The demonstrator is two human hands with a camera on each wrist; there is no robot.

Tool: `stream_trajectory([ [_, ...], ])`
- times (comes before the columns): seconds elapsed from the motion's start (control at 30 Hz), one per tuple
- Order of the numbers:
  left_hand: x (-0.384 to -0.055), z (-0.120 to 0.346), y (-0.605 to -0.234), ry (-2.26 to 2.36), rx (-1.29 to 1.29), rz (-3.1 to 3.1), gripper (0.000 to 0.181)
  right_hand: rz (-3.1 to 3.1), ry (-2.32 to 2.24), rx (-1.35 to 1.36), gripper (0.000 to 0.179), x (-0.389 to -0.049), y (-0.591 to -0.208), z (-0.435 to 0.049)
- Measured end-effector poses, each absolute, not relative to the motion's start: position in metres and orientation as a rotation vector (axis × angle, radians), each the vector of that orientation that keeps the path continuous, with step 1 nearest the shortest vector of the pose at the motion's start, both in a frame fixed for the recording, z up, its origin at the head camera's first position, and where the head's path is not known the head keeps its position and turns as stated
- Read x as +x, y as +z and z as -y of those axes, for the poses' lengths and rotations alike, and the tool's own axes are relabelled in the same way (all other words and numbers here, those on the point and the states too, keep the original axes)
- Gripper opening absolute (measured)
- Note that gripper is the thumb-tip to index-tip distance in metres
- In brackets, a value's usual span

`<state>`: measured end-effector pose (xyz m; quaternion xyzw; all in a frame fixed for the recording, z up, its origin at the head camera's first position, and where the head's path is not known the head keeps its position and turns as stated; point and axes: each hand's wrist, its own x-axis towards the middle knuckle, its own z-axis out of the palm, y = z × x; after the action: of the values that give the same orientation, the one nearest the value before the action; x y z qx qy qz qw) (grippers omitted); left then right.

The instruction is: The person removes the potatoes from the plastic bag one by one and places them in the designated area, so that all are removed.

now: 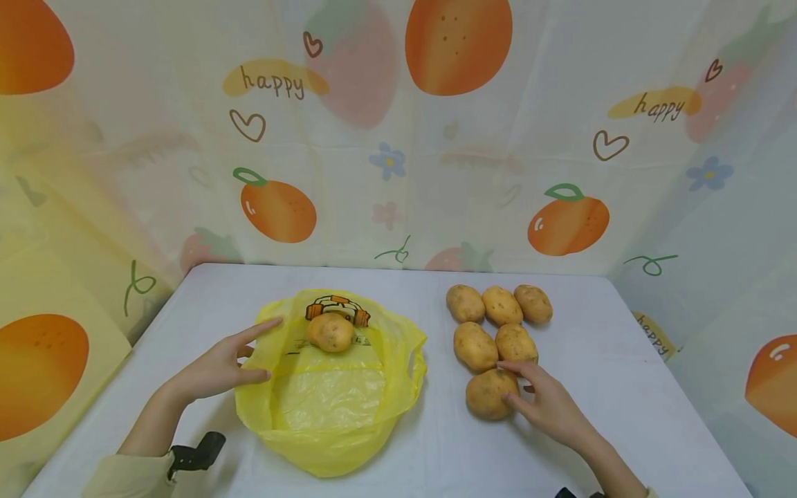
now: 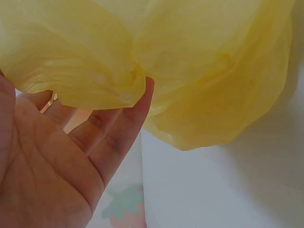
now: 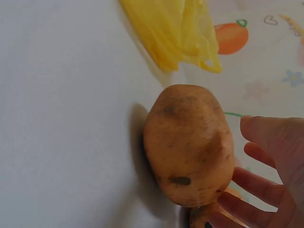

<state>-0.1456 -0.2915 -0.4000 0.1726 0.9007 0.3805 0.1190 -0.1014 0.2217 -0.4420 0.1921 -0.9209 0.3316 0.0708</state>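
Observation:
A yellow plastic bag (image 1: 330, 443) lies with its mouth spread, and one potato (image 1: 331, 333) is inside against its far wall. At the bag's left side is my left hand (image 1: 214, 366), its fingers extended and touching the thin plastic (image 2: 204, 104). My right hand (image 1: 551, 408) reaches over the nearest potato (image 1: 490, 395) of a group on the right. In the right wrist view this potato (image 3: 189, 145) rests on the table, with the thumb apart from it and the fingers loosely spread at its side. Whether a fingertip touches it I cannot tell.
Several other potatoes, including a left one (image 1: 475, 347) and a back right one (image 1: 533, 304), sit close together behind the nearest one. A white-covered table (image 1: 398, 280) bears everything. Behind it hangs a fruit-patterned curtain (image 1: 436, 187).

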Motion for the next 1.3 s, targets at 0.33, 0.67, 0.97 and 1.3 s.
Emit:
stream_trajectory([
  [0.33,-0.146,0.291,-0.4,1.106,0.512,-2.634,0.079,2.647,1.085,0.646,0.038,-0.112,-0.426,-0.213],
  [0.67,-0.146,0.291,-0.398,1.109,0.505,-2.632,0.079,2.627,1.227,0.652,0.036,-0.125,-0.41,-0.188],
  [0.97,-0.148,0.293,-0.4,1.092,0.519,-2.659,0.079,2.632,1.342,0.65,0.033,-0.135,-0.4,-0.16],
  [1.3,-0.147,0.29,-0.398,1.086,0.508,-2.656,0.079,2.644,1.439,0.696,0.036,-0.149,-0.388,-0.13],
])
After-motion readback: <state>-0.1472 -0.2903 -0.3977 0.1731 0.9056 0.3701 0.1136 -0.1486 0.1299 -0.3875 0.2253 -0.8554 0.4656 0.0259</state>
